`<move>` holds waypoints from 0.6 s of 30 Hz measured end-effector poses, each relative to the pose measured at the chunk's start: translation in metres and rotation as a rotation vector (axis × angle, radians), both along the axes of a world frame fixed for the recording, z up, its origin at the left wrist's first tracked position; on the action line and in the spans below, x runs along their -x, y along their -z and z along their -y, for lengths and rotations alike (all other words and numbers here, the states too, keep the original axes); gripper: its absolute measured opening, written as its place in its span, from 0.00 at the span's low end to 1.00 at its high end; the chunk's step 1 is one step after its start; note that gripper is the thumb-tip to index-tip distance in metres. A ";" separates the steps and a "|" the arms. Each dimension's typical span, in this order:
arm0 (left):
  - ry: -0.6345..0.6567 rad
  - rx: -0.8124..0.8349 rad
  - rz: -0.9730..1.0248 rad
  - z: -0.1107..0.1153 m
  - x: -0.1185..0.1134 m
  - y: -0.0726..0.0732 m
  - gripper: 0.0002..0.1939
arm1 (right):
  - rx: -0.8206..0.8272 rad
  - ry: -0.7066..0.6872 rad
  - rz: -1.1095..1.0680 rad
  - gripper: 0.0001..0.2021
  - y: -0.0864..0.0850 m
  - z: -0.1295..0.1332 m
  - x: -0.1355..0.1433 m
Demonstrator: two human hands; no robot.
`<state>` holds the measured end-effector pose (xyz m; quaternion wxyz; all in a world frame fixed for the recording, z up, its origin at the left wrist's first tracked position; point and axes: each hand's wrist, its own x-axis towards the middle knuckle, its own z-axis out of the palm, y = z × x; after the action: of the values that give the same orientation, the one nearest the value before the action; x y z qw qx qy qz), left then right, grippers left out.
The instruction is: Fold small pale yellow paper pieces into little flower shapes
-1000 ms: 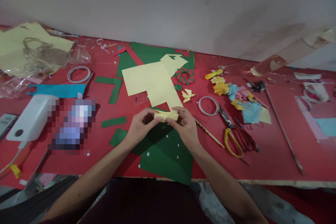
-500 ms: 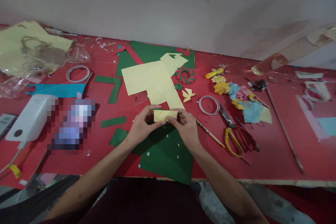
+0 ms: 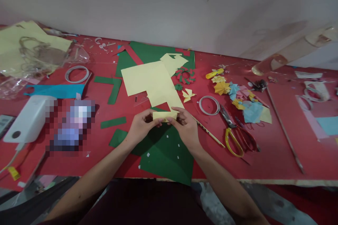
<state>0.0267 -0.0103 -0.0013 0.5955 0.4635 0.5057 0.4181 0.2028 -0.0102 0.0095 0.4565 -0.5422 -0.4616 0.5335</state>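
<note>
Yellow paper strip (image 3: 164,115) between both hands

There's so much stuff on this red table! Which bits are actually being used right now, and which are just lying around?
In use:
left hand
right hand
yellow strip, pinched between both hands

Lying about:
scissors
tape rings
green sheet
yellow sheet
paper flowers
white box
stick

A pixelated block (image 3: 70,126) hides whatever lies beside the white plastic box (image 3: 29,119), whose left end, like the crumpled clear plastic bag (image 3: 16,77), runs off the frame's edge.
</note>
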 end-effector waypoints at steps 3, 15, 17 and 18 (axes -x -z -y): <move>-0.002 0.019 0.004 0.000 -0.001 -0.002 0.10 | 0.019 0.005 0.015 0.17 0.000 0.000 -0.001; 0.014 0.074 0.033 0.001 0.000 -0.004 0.11 | 0.062 0.043 -0.049 0.10 0.006 -0.001 -0.001; 0.021 0.077 0.041 0.000 0.000 -0.005 0.11 | 0.059 0.049 -0.049 0.10 0.007 0.000 -0.002; 0.026 0.079 0.044 -0.001 0.000 -0.006 0.11 | 0.059 0.052 -0.050 0.11 0.008 0.000 -0.002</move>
<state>0.0268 -0.0095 0.0050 0.6298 0.4369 0.5025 0.4001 0.2046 -0.0099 0.0014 0.4655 -0.5536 -0.4200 0.5482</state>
